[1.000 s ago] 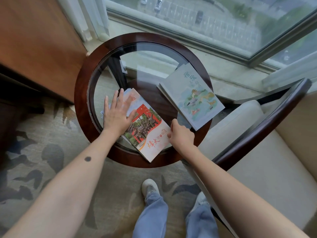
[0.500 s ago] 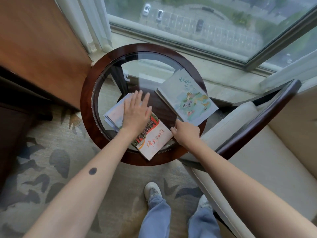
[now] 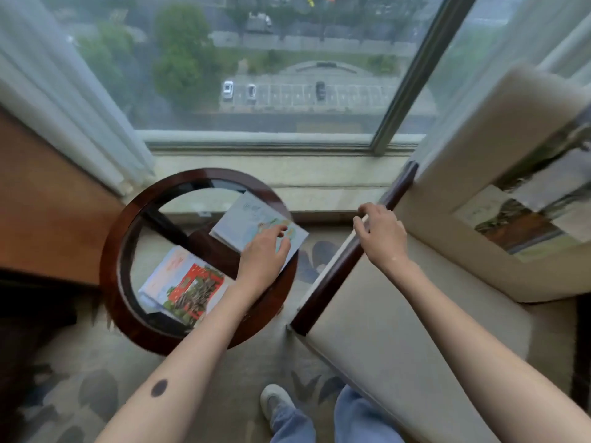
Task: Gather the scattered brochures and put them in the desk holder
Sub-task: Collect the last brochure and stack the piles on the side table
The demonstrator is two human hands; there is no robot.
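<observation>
A round glass table with a dark wood rim [image 3: 112, 251] holds a stack of brochures topped by a red-covered one [image 3: 188, 286] at its near left. A pale blue brochure [image 3: 246, 219] lies at its far right. My left hand [image 3: 263, 251] rests on top of the pale blue brochure, fingers spread and slightly curled over its near corner. My right hand [image 3: 380, 235] curls over the far end of the armchair's dark wooden arm [image 3: 329, 282]. Another brochure [image 3: 524, 222] with a landscape picture leans on the chair's back cushion. No desk holder is in view.
The cream armchair seat [image 3: 399, 330] fills the right side. A wooden desk side [image 3: 48, 203] stands left of the table. White curtains [image 3: 64, 107] and a large window are ahead. My shoe [image 3: 275, 401] and jeans are on the patterned carpet below.
My left hand left the red-covered stack and moved right onto the pale blue brochure. My right hand went from the table's edge to the chair arm. My view swung up and to the right.
</observation>
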